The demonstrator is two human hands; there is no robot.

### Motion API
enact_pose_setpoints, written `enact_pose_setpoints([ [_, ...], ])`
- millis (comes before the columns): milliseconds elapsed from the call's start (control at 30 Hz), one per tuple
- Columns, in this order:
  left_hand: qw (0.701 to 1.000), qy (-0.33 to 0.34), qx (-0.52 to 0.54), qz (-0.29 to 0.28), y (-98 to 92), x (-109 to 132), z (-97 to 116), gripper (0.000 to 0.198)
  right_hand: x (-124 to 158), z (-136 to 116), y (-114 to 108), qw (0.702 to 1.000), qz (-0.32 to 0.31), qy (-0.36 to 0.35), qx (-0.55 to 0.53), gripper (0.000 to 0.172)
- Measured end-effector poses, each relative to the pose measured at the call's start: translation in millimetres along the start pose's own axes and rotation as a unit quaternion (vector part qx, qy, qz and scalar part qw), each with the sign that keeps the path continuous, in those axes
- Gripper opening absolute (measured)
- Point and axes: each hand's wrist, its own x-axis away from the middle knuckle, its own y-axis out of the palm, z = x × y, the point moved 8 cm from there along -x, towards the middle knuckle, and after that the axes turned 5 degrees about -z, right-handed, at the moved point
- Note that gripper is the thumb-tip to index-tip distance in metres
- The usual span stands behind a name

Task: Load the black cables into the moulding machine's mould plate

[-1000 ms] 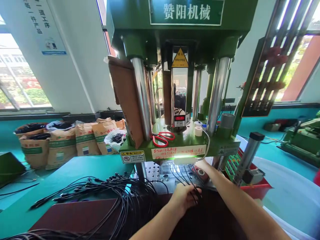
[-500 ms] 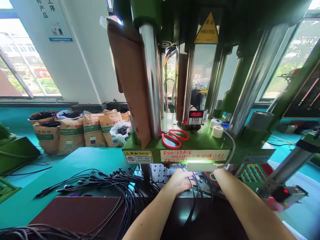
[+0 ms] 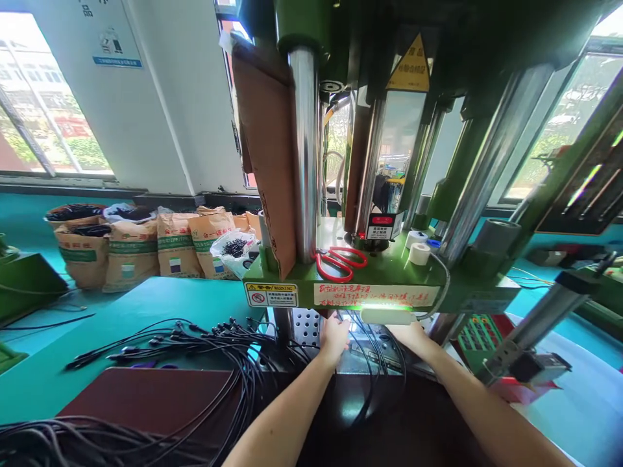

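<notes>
Black cables [image 3: 372, 363] run out from a metal mould plate [image 3: 363, 363] under the green press and hang over the dark front edge. At the plate's left side is my left hand [image 3: 333, 340], its fingers curled in; whatever they grip is hidden. My right hand [image 3: 413, 338] reaches under the press at the right of the cables, its fingers mostly covered by the lit white lamp [image 3: 389, 316]. Between my hands the cables lie side by side across the plate.
Red-handled scissors [image 3: 341, 263] and tape rolls [image 3: 419, 253] lie on the press ledge [image 3: 302, 277]. Bundled black cables [image 3: 238, 357] cover the left bench. Paper sacks [image 3: 129, 256] stand behind. A metal cylinder arm [image 3: 540, 318] slants in at right.
My left hand has moved left off the cables to the plate's left side, and its fingers have curled in. My right hand has shifted slightly left. The view has shifted a little.
</notes>
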Motion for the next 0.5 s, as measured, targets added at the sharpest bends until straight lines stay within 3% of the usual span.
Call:
enact_pose_setpoints([
  [67, 0.989, 0.041, -0.14, 0.02, -12.2, 1, 9, 0.038, 5, -10, -1, 1.0, -0.007, 0.002, -0.005, 0.026],
  [233, 0.914, 0.113, -0.389, 0.032, -19.2, 8, 24, 0.036, 9, -26, -4, 1.0, -0.005, 0.002, -0.023, 0.028],
  [367, 0.875, 0.135, -0.464, 0.038, -12.8, 6, 29, 0.034, 9, -27, -4, 1.0, -0.006, 0.007, -0.029, 0.03],
  [500, 0.864, 0.141, -0.48, 0.06, -13.8, 9, 37, 0.035, 13, -35, -12, 1.0, -0.005, 0.004, 0.01, 0.032],
])
